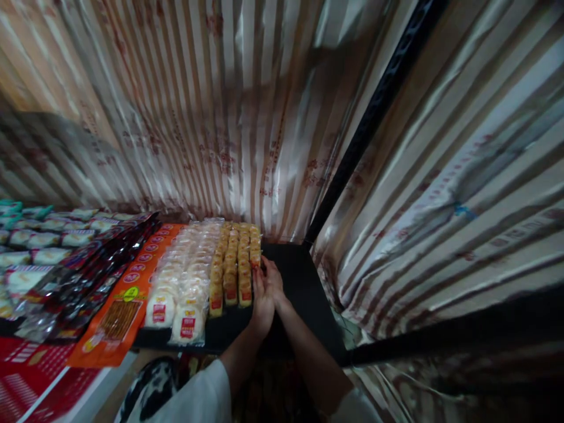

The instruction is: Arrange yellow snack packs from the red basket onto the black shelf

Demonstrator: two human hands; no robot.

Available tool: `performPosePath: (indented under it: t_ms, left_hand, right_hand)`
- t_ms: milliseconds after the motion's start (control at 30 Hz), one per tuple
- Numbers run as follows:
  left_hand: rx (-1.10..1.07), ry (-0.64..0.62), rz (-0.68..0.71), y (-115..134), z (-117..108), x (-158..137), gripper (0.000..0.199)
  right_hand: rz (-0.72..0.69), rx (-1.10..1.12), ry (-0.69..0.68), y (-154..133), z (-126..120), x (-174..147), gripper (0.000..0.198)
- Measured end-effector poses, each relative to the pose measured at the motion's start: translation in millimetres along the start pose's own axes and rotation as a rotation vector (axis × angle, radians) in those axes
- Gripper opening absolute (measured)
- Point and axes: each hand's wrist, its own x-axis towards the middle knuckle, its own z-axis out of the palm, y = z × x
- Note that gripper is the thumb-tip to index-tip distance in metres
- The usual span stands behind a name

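Rows of small golden-yellow wrapped snack packs (230,273) with red labels stand on a black shelf (304,294). My left hand (263,308) and my right hand (274,279) come together at the near end of the rightmost row. Between their fingertips sits a yellow snack pack (255,256), partly covered by them. My left fingers point forward along the row's side, while my right fingers bend round its right side. The hands overlap, so the front of this row is hidden. Left of the yellow rows lie white snack packs (188,317) in clear wrappers with red labels.
Orange flat packets (118,320), dark shiny packets (94,267) and several white-and-dark packets (48,238) fill the shelf's left part. Behind it hangs a striped plastic sheet (247,135). A black upright post (368,138) slants up from the back right corner.
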Motion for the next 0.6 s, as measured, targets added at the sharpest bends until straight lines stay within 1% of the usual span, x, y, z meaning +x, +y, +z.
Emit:
performPosePath:
  t_ms: [100,200,400,500,600]
  left_hand:
    - [-0.003,0.002,-0.014,2.1,-0.3,-2.7,0.054]
    - [-0.02,0.007,-0.003,4.3,-0.7,-3.9,0.052]
    - [-0.018,0.008,-0.028,1.2,0.0,3.6,0.052]
    - [-0.025,0.012,-0.01,-3.5,2.3,6.3,0.05]
    - [-0.011,0.033,-0.025,-6.6,4.5,5.7,0.049]
  right_hand:
    - [0.001,0.071,0.047,3.3,0.8,-5.9,0.045]
    - [-0.011,0.103,0.076,4.0,3.1,-11.4,0.041]
    - [-0.027,0.094,0.089,3.7,8.0,-11.9,0.038]
    - [-0.026,0.09,0.084,5.6,7.0,-11.9,0.039]
    - [-0.007,0.071,0.096,6.5,4.5,-14.8,0.04]
